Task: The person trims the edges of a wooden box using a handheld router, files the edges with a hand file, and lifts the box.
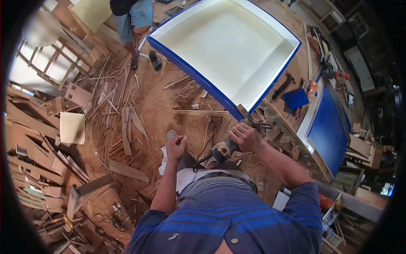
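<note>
My right hand (246, 136) is wrapped around the body of a corded power tool (223, 151), with a dusty vented rear end and a flat metal base at the front. The tool's front end is at the near corner of a large shallow white tray (228, 46) with blue outer edges. Whether it touches that corner I cannot tell. My left hand (176, 148) is raised left of the tool, thumb and fingers curled together. Anything inside those fingers is hidden. A dark cord (205, 154) loops by the tool's rear.
A workbench (296, 139) on the right bears a blue panel (327, 131), a small blue piece (296, 98) and a hammer (284, 86). Wood offcuts (127, 131) and sawdust cover the floor on the left. Another person (134, 21) stands at the upper left, beside a loose sandal (155, 61).
</note>
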Demonstrator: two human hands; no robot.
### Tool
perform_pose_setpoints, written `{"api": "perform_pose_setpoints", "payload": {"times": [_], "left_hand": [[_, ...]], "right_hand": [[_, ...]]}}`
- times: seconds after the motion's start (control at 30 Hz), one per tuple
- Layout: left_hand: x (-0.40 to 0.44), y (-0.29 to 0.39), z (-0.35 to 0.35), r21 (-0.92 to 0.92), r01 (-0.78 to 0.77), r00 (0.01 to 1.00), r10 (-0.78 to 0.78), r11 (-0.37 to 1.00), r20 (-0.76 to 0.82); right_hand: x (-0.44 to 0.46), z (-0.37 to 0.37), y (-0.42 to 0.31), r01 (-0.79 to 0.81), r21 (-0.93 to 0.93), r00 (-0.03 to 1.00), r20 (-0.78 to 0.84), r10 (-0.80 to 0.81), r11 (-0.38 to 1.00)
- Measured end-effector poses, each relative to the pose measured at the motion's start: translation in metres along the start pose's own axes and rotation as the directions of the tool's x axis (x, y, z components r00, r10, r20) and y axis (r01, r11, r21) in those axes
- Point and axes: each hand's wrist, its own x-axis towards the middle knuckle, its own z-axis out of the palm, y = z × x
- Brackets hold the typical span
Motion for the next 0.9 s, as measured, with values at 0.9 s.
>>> {"api": "perform_pose_setpoints", "payload": {"times": [0.9], "left_hand": [[0.023, 0.035, 0.047, -0.001, -0.081, 0.974, 0.079, 0.997, 0.212]], "right_hand": [[0.018, 0.016, 0.024, 0.123, 0.030, 0.990, 0.068, -0.124, 0.992]]}}
